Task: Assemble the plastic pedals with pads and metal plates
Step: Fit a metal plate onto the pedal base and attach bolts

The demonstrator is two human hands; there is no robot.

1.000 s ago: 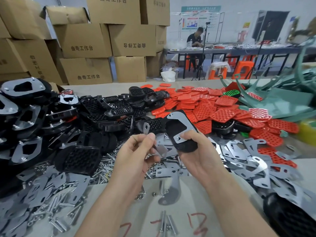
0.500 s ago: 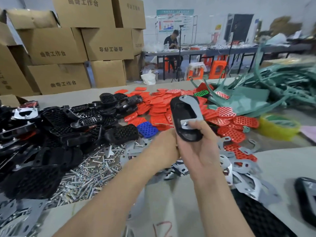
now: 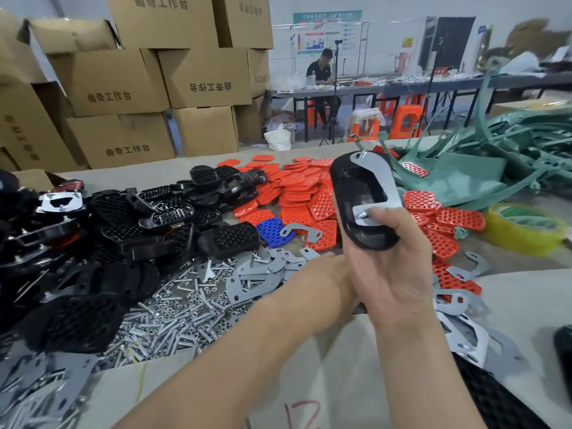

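We see the right hand [image 3: 393, 274] clamped on the lower end of a black pedal [image 3: 348, 193]. Its fingers wrap behind, and the thumb presses a grey plate [image 3: 380, 178] against the pedal, right beside the lower bolt [image 3: 361, 215]. The pedal is in the air over the table's middle, its long axis near upright and the top leaning slightly left, away from us. The plate runs up the pedal's right side to a top bolt [image 3: 362, 155].

The left hand [image 3: 325, 274] crosses in low from the left and touches the right hand's heel, just under the pedal's lower end. Its fingers are hidden, so we cannot tell whether they are curled or hold anything. We judge it the nearer hand for work on the lower bolt, coming up from below.

On the table [image 3: 325, 366] spare plates [image 3: 257, 274] and screws [image 3: 173, 320] lie near the hands. A pedal pile [image 3: 123, 227] sits toward the left edge and red pads [image 3: 297, 193] toward the far edge. Green parts [image 3: 464, 178] and a tape roll [image 3: 526, 227] are at the right. Boxes [image 3: 204, 78] stand beyond.
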